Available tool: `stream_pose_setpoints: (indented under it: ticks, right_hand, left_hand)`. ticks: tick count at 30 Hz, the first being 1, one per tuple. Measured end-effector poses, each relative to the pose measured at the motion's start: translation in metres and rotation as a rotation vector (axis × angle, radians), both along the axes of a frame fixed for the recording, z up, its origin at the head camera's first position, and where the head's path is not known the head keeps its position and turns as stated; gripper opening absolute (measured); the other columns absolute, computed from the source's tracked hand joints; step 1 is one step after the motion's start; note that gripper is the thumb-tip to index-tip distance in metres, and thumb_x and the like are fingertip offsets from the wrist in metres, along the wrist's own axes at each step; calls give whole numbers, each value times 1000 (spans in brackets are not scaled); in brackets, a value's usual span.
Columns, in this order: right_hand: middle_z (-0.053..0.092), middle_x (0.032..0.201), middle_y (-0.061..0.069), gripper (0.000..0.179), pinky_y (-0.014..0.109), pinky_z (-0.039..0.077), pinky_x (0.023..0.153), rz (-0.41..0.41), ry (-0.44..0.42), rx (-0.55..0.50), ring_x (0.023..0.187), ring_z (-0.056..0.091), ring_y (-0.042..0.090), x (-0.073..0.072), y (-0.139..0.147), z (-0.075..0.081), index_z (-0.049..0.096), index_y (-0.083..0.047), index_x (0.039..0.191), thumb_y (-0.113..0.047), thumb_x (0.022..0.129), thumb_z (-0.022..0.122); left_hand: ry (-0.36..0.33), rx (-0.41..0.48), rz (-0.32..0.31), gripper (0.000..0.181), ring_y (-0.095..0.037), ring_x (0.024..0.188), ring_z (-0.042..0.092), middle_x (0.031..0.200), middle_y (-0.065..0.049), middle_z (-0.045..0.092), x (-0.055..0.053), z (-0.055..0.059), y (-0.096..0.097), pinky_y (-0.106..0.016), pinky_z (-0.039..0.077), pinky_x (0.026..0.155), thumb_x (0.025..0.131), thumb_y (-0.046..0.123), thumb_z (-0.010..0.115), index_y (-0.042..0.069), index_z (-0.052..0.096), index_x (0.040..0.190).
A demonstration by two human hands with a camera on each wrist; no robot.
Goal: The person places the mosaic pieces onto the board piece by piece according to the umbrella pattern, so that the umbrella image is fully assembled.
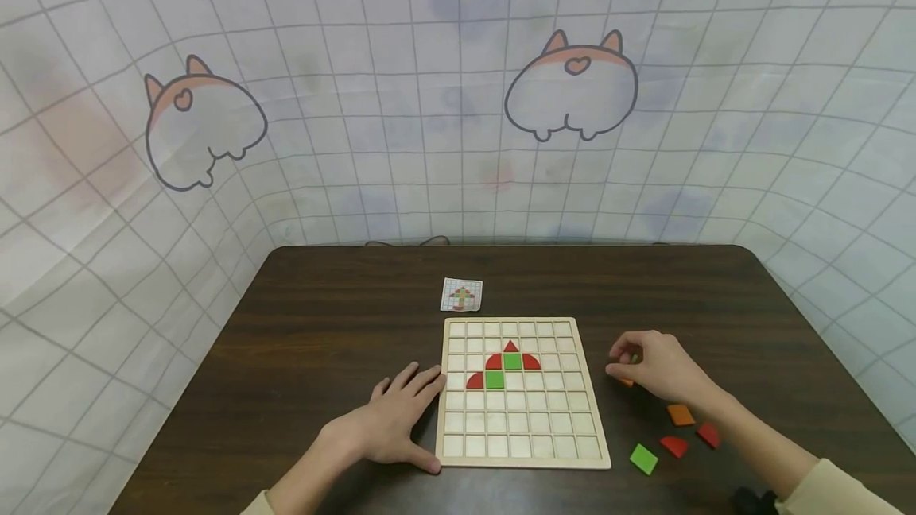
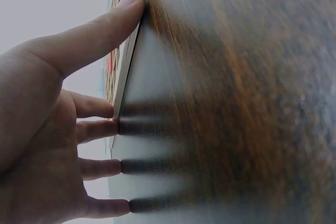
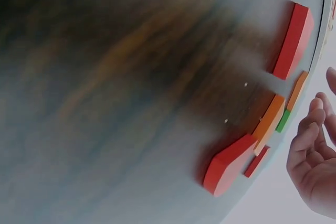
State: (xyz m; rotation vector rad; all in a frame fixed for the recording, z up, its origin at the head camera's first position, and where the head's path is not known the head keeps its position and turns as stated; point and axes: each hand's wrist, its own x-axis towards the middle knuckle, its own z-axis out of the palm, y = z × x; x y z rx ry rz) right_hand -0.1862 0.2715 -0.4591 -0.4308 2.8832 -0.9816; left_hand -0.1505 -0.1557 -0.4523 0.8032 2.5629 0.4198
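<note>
A pale wooden grid board (image 1: 525, 463) lies flat on the dark brown tabletop (image 1: 322, 300). To the left of the board, the left hand (image 1: 393, 420) is spread, its thumb against the board's left edge at the near corner, its forefinger at the same edge farther up, and other fingertips down on the tabletop. To the right of the board, the right hand (image 1: 653, 362) is bent, fingers curving toward the thumb, with bits of orange and green showing at them; whether it pinches a piece I cannot tell. On the board, a red triangle (image 1: 510, 346) sits beyond a green square (image 1: 512, 362), which has a red quarter-round on either side; one row nearer are a second green square (image 1: 494, 380) and, left of it, another red quarter-round (image 1: 475, 381). To the right of the board, by the right forearm, lie an orange piece (image 1: 681, 415), two red pieces (image 1: 674, 446) and a bright green piece (image 1: 643, 459), the green one nearest the board. Just beyond the board's far edge lies a small printed card (image 1: 461, 295) bearing a coloured figure on a grid. Farther beyond the board hangs white checked fabric (image 1: 401, 102).
</note>
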Motion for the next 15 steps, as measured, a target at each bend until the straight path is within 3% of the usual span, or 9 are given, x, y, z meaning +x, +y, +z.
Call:
stream_pose_setpoints:
  ticks: [15]
  right_hand:
    - [57, 75, -4, 21, 28, 41, 56, -1, -73, 62, 63, 50, 15, 4, 19, -2, 69, -12, 87, -27, 87, 83]
  left_hand:
    - [2, -22, -7, 115, -41, 154, 11, 169, -7, 20, -1, -1, 0, -72, 21, 109, 77, 66, 80, 11, 27, 164]
